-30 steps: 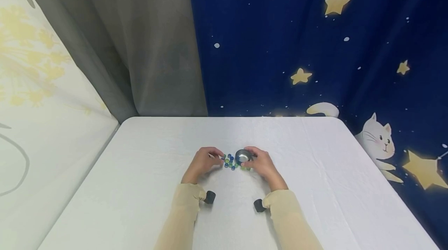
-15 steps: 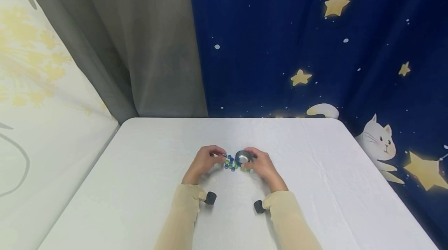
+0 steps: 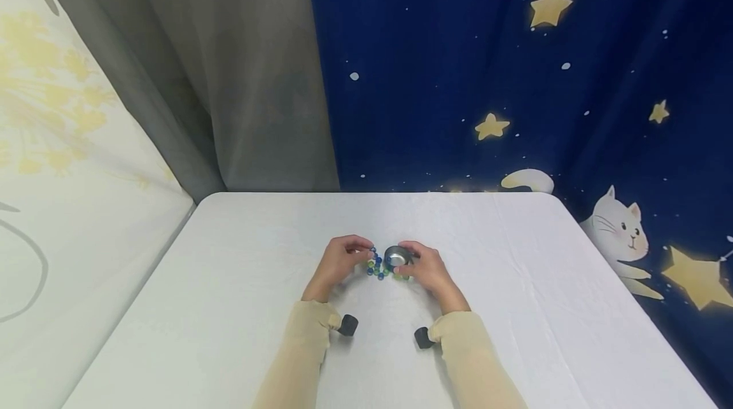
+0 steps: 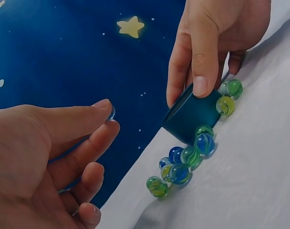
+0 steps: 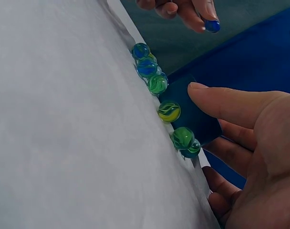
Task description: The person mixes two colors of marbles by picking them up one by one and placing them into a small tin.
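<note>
My left hand (image 3: 342,261) pinches a blue glass marble (image 5: 212,26) between thumb and forefinger, raised above the table to the left of a small round metal cup (image 4: 195,114). The other fingers of that hand are loosely bent. With thumb and fingers, my right hand (image 3: 426,266) holds the cup by its right side, its opening facing up. Something blue shows inside the cup in the head view. Several blue, green and yellow swirled marbles (image 4: 178,172) lie on the table in front and to the left of it; a yellow-green marble (image 5: 169,111) lies close against its wall.
A white cloth covers the table (image 3: 258,224). Behind it hang a grey curtain (image 3: 269,78) and a dark blue curtain (image 3: 412,78) with stars and a cat. A black wrist device (image 3: 347,325) sticks out from the left sleeve, another black device (image 3: 423,338) from the right.
My left hand has taken a marble from the left side of the group, lifted it and shifted a little right towards the cup. The right hand and the cup stay almost still.
</note>
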The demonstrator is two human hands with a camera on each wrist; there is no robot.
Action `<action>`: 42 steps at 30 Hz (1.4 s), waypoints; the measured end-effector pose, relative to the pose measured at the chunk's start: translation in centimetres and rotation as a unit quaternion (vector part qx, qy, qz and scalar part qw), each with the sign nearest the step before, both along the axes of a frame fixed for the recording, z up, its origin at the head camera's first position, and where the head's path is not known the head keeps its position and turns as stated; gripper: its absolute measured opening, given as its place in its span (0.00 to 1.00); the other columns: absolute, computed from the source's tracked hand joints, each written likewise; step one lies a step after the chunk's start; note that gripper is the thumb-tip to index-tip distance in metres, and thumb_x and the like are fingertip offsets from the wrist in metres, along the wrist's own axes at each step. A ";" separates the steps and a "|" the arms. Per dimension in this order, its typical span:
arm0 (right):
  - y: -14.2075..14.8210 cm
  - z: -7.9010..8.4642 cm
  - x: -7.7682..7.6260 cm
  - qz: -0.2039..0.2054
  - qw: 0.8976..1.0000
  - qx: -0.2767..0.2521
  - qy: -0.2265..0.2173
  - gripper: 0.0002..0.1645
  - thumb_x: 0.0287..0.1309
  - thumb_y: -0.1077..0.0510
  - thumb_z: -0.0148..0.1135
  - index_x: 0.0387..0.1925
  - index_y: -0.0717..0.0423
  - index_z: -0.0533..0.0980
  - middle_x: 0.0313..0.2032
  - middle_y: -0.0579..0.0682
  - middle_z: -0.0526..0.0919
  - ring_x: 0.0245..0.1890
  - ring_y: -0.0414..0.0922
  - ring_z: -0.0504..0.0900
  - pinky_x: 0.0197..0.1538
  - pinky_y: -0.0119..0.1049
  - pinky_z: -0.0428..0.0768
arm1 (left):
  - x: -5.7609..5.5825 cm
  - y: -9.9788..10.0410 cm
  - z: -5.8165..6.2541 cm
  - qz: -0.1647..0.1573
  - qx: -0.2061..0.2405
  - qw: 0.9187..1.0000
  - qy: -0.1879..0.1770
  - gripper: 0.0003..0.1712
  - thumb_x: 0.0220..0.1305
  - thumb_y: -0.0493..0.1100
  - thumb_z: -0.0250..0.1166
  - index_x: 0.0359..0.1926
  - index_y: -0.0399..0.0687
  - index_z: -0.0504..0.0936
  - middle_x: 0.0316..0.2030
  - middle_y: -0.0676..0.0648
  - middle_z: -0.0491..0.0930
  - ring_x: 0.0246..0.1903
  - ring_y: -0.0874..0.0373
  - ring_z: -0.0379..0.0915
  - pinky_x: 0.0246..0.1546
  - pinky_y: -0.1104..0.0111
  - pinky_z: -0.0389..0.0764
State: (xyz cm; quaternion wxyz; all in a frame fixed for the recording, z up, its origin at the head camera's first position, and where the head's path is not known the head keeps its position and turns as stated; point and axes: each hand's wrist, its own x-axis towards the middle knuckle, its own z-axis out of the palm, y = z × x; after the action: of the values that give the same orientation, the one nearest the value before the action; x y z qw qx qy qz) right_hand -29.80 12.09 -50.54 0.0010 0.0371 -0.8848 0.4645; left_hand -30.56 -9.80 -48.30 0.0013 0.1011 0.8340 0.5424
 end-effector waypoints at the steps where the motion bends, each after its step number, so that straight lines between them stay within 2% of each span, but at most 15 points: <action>1: 0.0 0.0 0.0 0.000 1.000 0.000 0.000 0.34 0.44 0.59 0.77 0.56 0.52 0.77 0.56 0.54 0.79 0.61 0.58 0.72 0.63 0.58 0.62 | 0.0 0.1 0.0 -0.001 0.006 1.000 0.003 0.07 0.56 0.38 0.71 0.38 0.47 0.86 0.34 0.52 0.84 0.35 0.57 0.74 0.36 0.65 0.74; 8: 0.1 -0.1 0.0 -0.001 1.000 0.000 -0.002 0.34 0.44 0.59 0.76 0.56 0.50 0.77 0.57 0.53 0.79 0.62 0.57 0.71 0.63 0.58 0.62 | -0.1 0.9 -0.4 0.002 0.024 1.000 0.015 0.07 0.58 0.37 0.71 0.39 0.46 0.86 0.34 0.51 0.85 0.35 0.58 0.78 0.37 0.65 0.76; 11: 0.1 -0.1 0.1 0.000 1.000 0.005 0.004 0.34 0.44 0.59 0.76 0.57 0.51 0.77 0.57 0.54 0.79 0.61 0.58 0.71 0.62 0.59 0.62 | -0.2 1.4 -0.7 0.017 0.015 1.000 0.019 0.07 0.57 0.39 0.71 0.39 0.48 0.86 0.33 0.54 0.84 0.35 0.58 0.75 0.39 0.64 0.74; 16: 0.0 0.0 0.2 0.001 1.000 0.006 0.006 0.34 0.45 0.59 0.76 0.57 0.52 0.77 0.56 0.54 0.79 0.61 0.58 0.72 0.62 0.59 0.63 | -0.1 2.3 -1.0 0.035 0.004 0.999 0.040 0.07 0.57 0.41 0.72 0.38 0.50 0.86 0.30 0.54 0.80 0.31 0.56 0.69 0.35 0.64 0.70; 22: -0.1 -0.1 0.2 0.001 1.000 0.000 0.011 0.33 0.44 0.59 0.77 0.56 0.52 0.78 0.55 0.54 0.80 0.60 0.57 0.73 0.63 0.57 0.63 | 0.3 3.1 -1.2 0.048 0.004 0.997 0.064 0.08 0.57 0.42 0.72 0.39 0.49 0.87 0.27 0.53 0.77 0.29 0.57 0.68 0.32 0.66 0.70; 31: -0.1 0.0 0.1 0.006 1.000 0.004 0.022 0.33 0.44 0.60 0.77 0.55 0.53 0.78 0.55 0.54 0.80 0.60 0.58 0.73 0.62 0.56 0.65 | 0.2 3.9 -1.5 0.074 0.001 0.995 0.061 0.09 0.56 0.42 0.72 0.40 0.51 0.88 0.26 0.53 0.76 0.28 0.58 0.69 0.31 0.65 0.70; 42: 0.0 -0.2 0.0 0.006 1.000 0.006 0.021 0.33 0.44 0.60 0.77 0.56 0.53 0.77 0.55 0.55 0.80 0.60 0.57 0.73 0.62 0.55 0.65 | 0.3 4.3 -1.7 0.070 -0.003 0.995 0.069 0.09 0.56 0.42 0.72 0.40 0.52 0.88 0.26 0.53 0.76 0.26 0.58 0.68 0.30 0.66 0.70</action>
State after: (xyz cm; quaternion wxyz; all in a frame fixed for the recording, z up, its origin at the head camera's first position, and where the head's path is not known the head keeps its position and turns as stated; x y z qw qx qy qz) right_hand -29.84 12.07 -50.73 0.0167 0.0523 -0.8873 0.4578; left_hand -30.26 -5.48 -49.98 -0.0940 0.0797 0.8390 0.5300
